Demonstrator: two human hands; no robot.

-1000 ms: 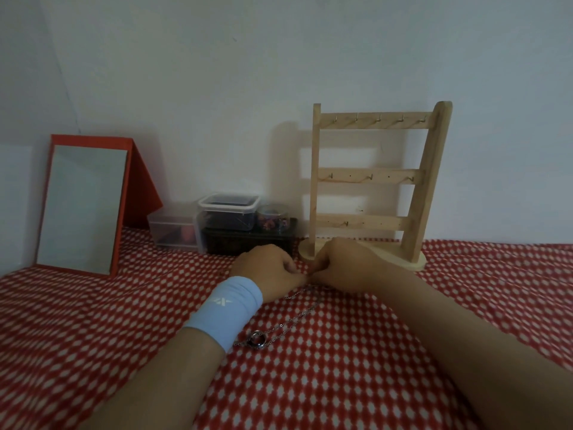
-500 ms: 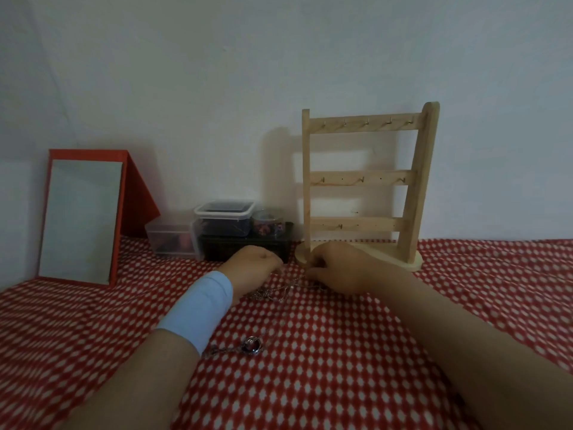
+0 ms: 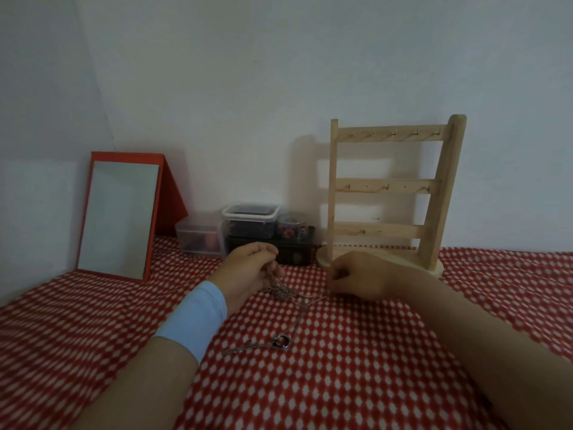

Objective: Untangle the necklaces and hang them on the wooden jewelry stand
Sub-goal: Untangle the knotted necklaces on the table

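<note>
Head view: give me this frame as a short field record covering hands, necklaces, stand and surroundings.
left hand: pinches the necklaces, part of the tangle raised
right hand: fingers curled, holds a strand's end
pendant: ring-shaped, lying on the checked cloth
wooden jewelry stand: upright behind the hands, hooks bare
background: red-framed mirror, plastic containers

Home setting, a dressing corner by the look. Surface covered with a red-and-white patterned cloth (image 3: 341, 383), set into the corner of plain white walls (image 3: 248, 88). Folding mirror (image 3: 119, 218) in a red frame stands at left. Small plastic boxes (image 3: 250, 217) hold blurred coloured bits, against the wall. Wooden stand (image 3: 387, 187) with rows of hooks just beside them. Dim indoor light.
</note>
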